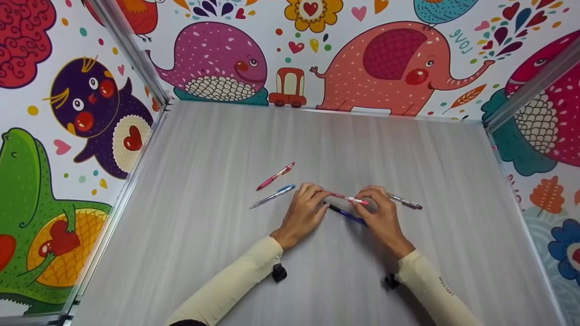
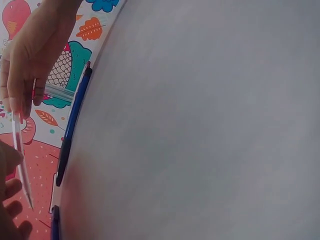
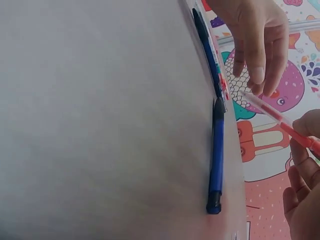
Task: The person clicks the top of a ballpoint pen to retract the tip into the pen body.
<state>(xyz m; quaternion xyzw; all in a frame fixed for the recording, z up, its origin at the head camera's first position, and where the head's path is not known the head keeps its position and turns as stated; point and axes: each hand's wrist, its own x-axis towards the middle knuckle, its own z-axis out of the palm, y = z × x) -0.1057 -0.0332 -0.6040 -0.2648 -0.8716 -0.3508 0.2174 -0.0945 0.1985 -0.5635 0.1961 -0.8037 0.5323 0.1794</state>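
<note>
My right hand (image 1: 383,215) pinches a slim red pen with a translucent barrel (image 1: 344,197) by its pinkish-red end, above the table. The pen's thin tip points at my left hand (image 1: 306,213), whose fingers are loosely bent around that end in the head view. The right wrist view shows a small gap between the pen's tip (image 3: 245,95) and the left hand's fingers (image 3: 262,62), which look relaxed. Beneath the red pen, a dark blue pen (image 1: 346,214) lies between the hands. It shows whole in the right wrist view as a blue barrel (image 3: 216,155) with dark ends.
Left of the left hand lie a pink-red pen (image 1: 275,176) and a clear pen with a blue end (image 1: 273,196). A silver pen with a dark end (image 1: 406,201) lies just right of the right hand. Metal-framed panels with cartoon animals border the grey table (image 1: 226,145).
</note>
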